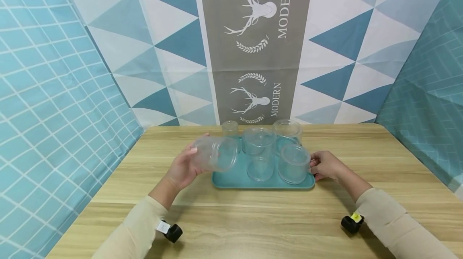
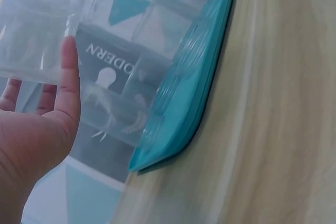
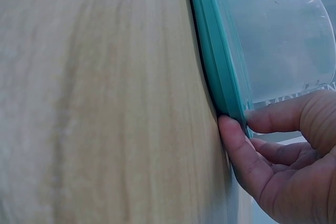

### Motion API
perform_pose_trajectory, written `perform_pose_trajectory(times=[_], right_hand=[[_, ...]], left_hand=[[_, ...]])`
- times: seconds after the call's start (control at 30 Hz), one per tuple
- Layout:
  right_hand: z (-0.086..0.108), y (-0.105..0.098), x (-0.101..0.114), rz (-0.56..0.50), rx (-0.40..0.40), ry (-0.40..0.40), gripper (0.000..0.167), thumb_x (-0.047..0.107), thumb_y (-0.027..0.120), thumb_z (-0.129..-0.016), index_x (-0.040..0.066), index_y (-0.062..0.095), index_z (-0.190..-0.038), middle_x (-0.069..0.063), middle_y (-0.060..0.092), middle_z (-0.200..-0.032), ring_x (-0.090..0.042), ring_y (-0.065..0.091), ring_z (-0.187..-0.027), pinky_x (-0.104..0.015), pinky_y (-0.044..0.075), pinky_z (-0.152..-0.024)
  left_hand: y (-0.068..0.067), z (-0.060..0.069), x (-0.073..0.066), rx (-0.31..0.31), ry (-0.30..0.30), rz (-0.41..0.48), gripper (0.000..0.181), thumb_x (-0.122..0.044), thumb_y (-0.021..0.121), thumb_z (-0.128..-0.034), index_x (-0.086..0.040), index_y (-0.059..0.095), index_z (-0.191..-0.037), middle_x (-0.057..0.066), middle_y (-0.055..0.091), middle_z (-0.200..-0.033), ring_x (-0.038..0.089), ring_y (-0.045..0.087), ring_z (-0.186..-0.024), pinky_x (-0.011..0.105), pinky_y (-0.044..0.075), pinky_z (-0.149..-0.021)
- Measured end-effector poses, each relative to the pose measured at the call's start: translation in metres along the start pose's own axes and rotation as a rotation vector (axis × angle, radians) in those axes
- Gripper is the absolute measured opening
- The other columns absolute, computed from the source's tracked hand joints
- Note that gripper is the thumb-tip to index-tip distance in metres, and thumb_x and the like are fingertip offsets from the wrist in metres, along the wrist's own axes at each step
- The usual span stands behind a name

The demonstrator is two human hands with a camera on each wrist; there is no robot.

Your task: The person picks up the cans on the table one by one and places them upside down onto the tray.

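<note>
In the head view my left hand (image 1: pixel 183 168) holds a clear jar (image 1: pixel 213 154), tipped on its side with its round end toward the right, raised at the left part of the teal tray (image 1: pixel 231 181). The left wrist view shows the thumb and fingers around that jar (image 2: pixel 37 30). My right hand (image 1: pixel 324 165) pinches the tray's right edge, and in the right wrist view thumb and finger meet on the rim (image 3: pixel 210 51). A short wide clear jar (image 1: pixel 294 168) stands on the tray beside that hand. Left of it stands a taller clear jar (image 1: pixel 260 168).
More clear jars stand at the back of the tray, including a narrow one (image 1: pixel 230 128) at the left and a wide one (image 1: pixel 287 128) at the right. The tray rests on a wooden table (image 1: pixel 253 223). Patterned cloth (image 1: pixel 253 58) hangs behind.
</note>
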State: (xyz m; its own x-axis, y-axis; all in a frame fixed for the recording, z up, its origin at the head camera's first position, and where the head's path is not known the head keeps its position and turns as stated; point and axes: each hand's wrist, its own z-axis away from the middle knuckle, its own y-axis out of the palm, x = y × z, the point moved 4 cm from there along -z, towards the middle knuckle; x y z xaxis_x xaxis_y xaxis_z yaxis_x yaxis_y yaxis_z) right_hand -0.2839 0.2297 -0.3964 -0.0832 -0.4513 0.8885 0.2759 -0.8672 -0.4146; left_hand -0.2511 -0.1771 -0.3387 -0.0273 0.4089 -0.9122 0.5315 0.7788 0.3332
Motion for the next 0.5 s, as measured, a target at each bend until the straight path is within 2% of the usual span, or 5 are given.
perform_pose_trajectory(times=[0.2, 0.37, 0.5], right_hand=[[0.000, 0.000, -0.001, -0.004, -0.001, -0.003, 0.045, -0.013, 0.060, -0.085, -0.022, 0.041, -0.125, -0.012, 0.049, -0.090, -0.018, 0.055, -0.072, -0.035, 0.058, -0.061], [0.000, 0.000, -0.001, -0.001, -0.001, -0.006, 0.044, -0.012, 0.060, -0.085, -0.022, 0.041, -0.125, -0.012, 0.048, -0.090, -0.018, 0.055, -0.073, -0.035, 0.058, -0.062], [0.000, 0.001, 0.000, 0.001, -0.001, -0.004, 0.045, -0.013, 0.059, -0.085, -0.022, 0.041, -0.125, -0.012, 0.048, -0.090, -0.018, 0.055, -0.073, -0.036, 0.058, -0.062]], left_hand=[[-0.014, -0.006, -0.005, -0.061, 0.032, -0.117, 0.052, -0.020, 0.034, -0.0930, -0.020, 0.038, -0.145, 0.000, 0.054, -0.119, 0.014, 0.058, -0.097, 0.033, 0.054, -0.077], [-0.023, -0.012, -0.008, -0.140, 0.035, -0.235, 0.060, -0.018, 0.040, -0.0893, -0.010, 0.035, -0.148, 0.001, 0.054, -0.121, 0.016, 0.057, -0.098, 0.034, 0.053, -0.079], [-0.024, -0.016, -0.010, -0.170, 0.036, -0.331, 0.063, -0.015, 0.045, -0.0880, -0.002, 0.032, -0.149, 0.004, 0.052, -0.123, 0.017, 0.057, -0.099, 0.034, 0.054, -0.078]])
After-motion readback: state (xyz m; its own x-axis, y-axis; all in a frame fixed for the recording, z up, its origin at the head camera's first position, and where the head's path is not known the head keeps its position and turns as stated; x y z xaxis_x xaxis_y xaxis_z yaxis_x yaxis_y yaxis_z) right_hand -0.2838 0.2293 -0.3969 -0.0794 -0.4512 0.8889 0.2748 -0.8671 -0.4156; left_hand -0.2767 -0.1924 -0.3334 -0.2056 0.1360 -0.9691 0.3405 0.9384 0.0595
